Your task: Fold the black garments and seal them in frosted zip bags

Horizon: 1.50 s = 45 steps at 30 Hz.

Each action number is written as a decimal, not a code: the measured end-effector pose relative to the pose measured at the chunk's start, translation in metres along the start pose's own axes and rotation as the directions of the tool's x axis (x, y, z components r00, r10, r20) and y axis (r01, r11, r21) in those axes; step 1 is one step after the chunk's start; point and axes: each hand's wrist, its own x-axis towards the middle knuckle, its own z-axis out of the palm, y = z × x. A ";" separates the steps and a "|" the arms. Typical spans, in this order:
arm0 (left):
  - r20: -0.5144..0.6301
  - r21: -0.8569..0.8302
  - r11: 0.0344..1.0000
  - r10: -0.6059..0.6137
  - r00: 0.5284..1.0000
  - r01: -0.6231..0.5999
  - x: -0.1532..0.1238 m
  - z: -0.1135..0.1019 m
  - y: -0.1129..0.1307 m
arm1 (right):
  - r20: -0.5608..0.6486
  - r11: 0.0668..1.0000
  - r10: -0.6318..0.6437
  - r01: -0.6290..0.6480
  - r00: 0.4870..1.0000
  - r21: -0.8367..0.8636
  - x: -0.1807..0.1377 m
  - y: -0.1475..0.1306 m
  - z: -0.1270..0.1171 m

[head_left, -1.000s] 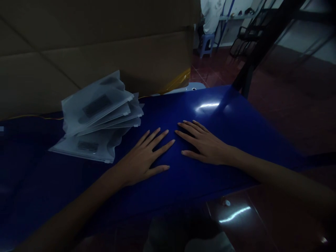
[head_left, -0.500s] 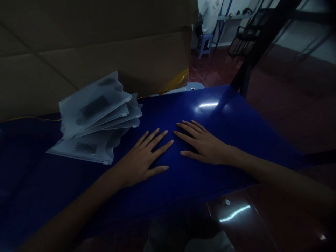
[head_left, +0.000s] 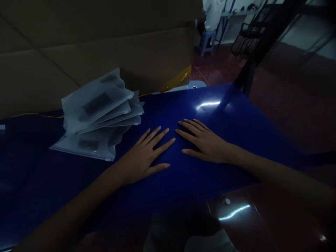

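Observation:
My left hand [head_left: 144, 155] lies flat on the blue tabletop [head_left: 168, 190], palm down with fingers spread, and holds nothing. Opposite it, my right hand [head_left: 203, 141] also rests palm down on the surface, its fingers stretched out and a small gap between the two hands. Just beyond my left wrist is a loose pile of frosted zip bags [head_left: 98, 103], fanned over one another. Dark printed labels show on the top bag and the lowest one. Neither hand touches the bags.
A large cardboard box [head_left: 105, 52] stands behind the table, with yellow tape [head_left: 178, 78] near its lower corner. A dark metal post [head_left: 252, 70] rises at the far right edge. Farther back, a person in a white top [head_left: 211, 15] sits on a blue stool [head_left: 208, 42].
The view has shifted slightly, so everything sits a little farther right and higher. Both hands stay in place on the table, and the bags have not moved.

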 end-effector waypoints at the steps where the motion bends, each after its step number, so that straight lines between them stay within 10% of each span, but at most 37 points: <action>1: -0.003 -0.001 1.000 0.002 1.000 -0.002 0.000 0.000 0.000 | 0.001 1.000 -0.003 0.003 1.000 -0.002 0.000 0.000 0.000; 7: -0.056 0.032 0.998 0.055 0.997 -0.053 0.002 -0.001 0.001 | -0.006 1.000 -0.006 0.006 1.000 -0.007 0.000 0.000 0.000; 11: -0.328 0.149 0.986 0.125 0.936 -0.079 0.002 -0.011 -0.001 | -0.007 1.000 -0.008 0.008 1.000 -0.009 0.000 0.000 0.000; 17: -0.746 0.298 0.862 -0.057 0.664 0.410 -0.014 -0.039 -0.015 | -0.013 1.000 -0.015 0.015 1.000 0.005 -0.001 0.001 0.001; 22: -0.702 0.158 0.761 -0.361 0.614 0.629 -0.018 -0.038 -0.030 | 0.000 1.000 -0.012 0.012 1.000 -0.004 0.000 0.001 0.000; 32: -0.644 0.105 0.770 -0.429 0.633 0.629 -0.021 -0.042 -0.041 | 0.019 1.000 -0.004 0.003 1.000 0.011 0.001 0.000 0.000; 37: -0.702 0.194 0.839 -0.243 0.670 0.508 -0.023 -0.037 -0.033 | 0.010 1.000 0.001 -0.001 1.000 0.021 0.001 0.000 -0.001; 41: -0.647 0.328 0.892 -0.030 0.762 0.313 -0.019 -0.027 -0.021 | 0.010 1.000 0.000 0.000 1.000 0.023 0.000 0.001 -0.001; 45: -0.456 0.327 0.884 -0.163 0.875 0.335 -0.011 -0.020 -0.017 | 0.002 1.000 -0.004 0.004 1.000 0.024 0.000 0.001 0.000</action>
